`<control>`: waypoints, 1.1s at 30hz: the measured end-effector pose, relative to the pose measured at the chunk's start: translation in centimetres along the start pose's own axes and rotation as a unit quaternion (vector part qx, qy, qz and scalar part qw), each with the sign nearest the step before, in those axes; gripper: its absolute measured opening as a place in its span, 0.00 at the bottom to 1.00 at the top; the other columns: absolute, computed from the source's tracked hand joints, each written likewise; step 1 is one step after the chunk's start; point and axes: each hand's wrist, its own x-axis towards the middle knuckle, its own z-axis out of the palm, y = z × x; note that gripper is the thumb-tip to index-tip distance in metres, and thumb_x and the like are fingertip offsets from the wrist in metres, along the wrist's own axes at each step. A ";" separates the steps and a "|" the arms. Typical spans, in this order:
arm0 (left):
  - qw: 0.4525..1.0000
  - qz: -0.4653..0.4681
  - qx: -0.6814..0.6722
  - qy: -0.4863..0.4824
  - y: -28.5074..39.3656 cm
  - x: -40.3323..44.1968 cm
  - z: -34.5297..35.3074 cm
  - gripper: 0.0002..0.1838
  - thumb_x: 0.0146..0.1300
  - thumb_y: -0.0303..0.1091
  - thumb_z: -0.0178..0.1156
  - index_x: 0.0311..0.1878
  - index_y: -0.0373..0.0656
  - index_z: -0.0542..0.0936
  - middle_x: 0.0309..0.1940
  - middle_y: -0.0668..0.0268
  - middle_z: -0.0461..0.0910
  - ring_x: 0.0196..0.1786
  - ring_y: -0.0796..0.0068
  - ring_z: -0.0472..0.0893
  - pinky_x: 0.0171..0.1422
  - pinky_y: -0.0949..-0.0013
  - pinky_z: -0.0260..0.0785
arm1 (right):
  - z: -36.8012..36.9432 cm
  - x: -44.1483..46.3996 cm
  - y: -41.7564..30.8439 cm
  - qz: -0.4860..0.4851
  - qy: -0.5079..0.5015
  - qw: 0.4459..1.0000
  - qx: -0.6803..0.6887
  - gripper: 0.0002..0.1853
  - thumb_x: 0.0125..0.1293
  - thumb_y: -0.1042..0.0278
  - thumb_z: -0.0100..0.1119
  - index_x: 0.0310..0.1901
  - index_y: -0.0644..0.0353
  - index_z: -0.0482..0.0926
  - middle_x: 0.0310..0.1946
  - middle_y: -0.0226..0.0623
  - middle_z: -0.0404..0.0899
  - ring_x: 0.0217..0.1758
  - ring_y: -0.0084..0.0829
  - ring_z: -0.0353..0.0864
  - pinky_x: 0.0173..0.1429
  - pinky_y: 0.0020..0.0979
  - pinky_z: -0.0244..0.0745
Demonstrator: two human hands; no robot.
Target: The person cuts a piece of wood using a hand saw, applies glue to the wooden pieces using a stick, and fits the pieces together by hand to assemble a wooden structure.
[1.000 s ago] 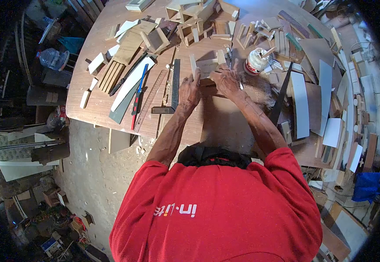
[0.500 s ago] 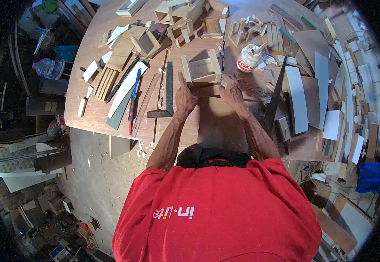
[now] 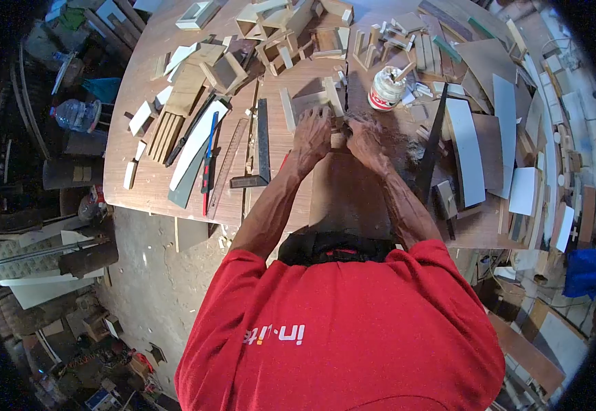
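A small open wooden box lies on the table in front of me. My left hand is at its near side, fingers stretched forward over the near edge and slightly apart. Just right of it, by the box's near right corner, my right hand has its fingers curled in. Something small and dark shows at those fingertips, too little to name. A pale bit of wood shows between the two hands. The hands cover most of the box's near wall.
A glue jar with a stick in it stands right of the box. To the left lie a try square, a ruler and a blue-and-red hacksaw blade-like tool. A handsaw lies right. Small wooden frames crowd the back.
My left hand has moved right and forward, from beside the box onto its near side, its pointing finger now joined by the others. My right hand has shifted only slightly, staying near the corner.
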 end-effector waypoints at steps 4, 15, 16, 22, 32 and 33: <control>0.994 -0.051 -0.002 -0.096 0.7 0.8 -0.1 0.21 0.48 0.28 0.62 0.49 0.38 0.72 0.48 0.52 0.74 0.53 0.52 0.74 0.53 0.53 0.70 | 1.2 0.4 1.3 -0.016 0.022 0.999 0.026 0.09 0.52 0.75 0.56 0.37 0.59 0.79 0.28 0.50 0.80 0.35 0.53 0.79 0.40 0.50 0.68; 0.998 -0.060 0.004 -0.011 0.8 0.9 1.1 0.09 0.53 0.32 0.59 0.36 0.41 0.75 0.34 0.55 0.80 0.40 0.50 0.80 0.43 0.53 0.74 | 2.6 1.0 2.9 -0.086 0.054 0.995 0.014 0.11 0.49 0.75 0.54 0.35 0.58 0.81 0.30 0.48 0.79 0.39 0.52 0.78 0.51 0.49 0.67; 0.997 -0.070 0.003 -0.017 1.0 0.9 0.9 0.09 0.53 0.32 0.59 0.36 0.41 0.75 0.33 0.55 0.80 0.41 0.51 0.80 0.42 0.53 0.74 | 2.7 0.9 2.9 -0.083 0.055 0.995 0.014 0.11 0.49 0.75 0.54 0.35 0.58 0.81 0.30 0.48 0.79 0.39 0.52 0.78 0.51 0.49 0.67; 0.998 -0.063 0.014 -0.001 0.8 1.0 1.6 0.10 0.53 0.34 0.61 0.37 0.41 0.76 0.33 0.55 0.80 0.39 0.51 0.81 0.41 0.54 0.74 | 3.6 1.0 2.8 -0.036 0.105 0.992 0.067 0.04 0.50 0.77 0.56 0.29 0.60 0.77 0.28 0.47 0.78 0.36 0.49 0.78 0.45 0.46 0.71; 0.998 -0.058 0.029 0.003 0.4 1.1 2.0 0.14 0.53 0.39 0.62 0.39 0.41 0.77 0.32 0.56 0.82 0.37 0.51 0.82 0.38 0.54 0.74 | 5.6 0.9 4.6 -0.092 0.048 0.993 -0.061 0.03 0.52 0.74 0.54 0.27 0.59 0.78 0.24 0.45 0.76 0.33 0.45 0.78 0.41 0.42 0.70; 0.998 -0.058 0.029 0.002 0.4 1.1 1.9 0.14 0.53 0.39 0.62 0.39 0.41 0.77 0.32 0.56 0.82 0.37 0.51 0.82 0.38 0.54 0.74 | 6.0 0.9 4.7 -0.114 0.052 0.984 -0.127 0.08 0.57 0.75 0.51 0.22 0.53 0.77 0.18 0.36 0.73 0.30 0.34 0.76 0.40 0.37 0.67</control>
